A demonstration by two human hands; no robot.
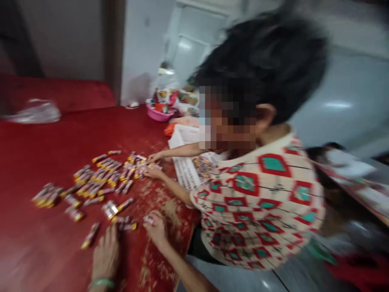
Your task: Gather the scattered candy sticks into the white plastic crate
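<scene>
Many small tube-like pieces with yellow ends (91, 182) lie scattered over the red tabletop (24, 154). My left hand (106, 251), with a pale green bracelet at the wrist, rests palm down at the table's near side, fingers stretched out. Its fingertips are close to a few pieces (124, 224); blur hides whether they touch. To the right, my right hand (156, 231) is curled round one small piece (149, 220) near the table's worn edge. The picture is blurred, so print on the pieces cannot be read.
A person in a patterned top (261, 202) leans over the right edge, both hands (154, 171) among the pieces. Beyond are a white box (185, 170), a pink basin (159, 113) with packets and a clear plastic bag (39, 111). A red stool (361, 267) stands at lower right.
</scene>
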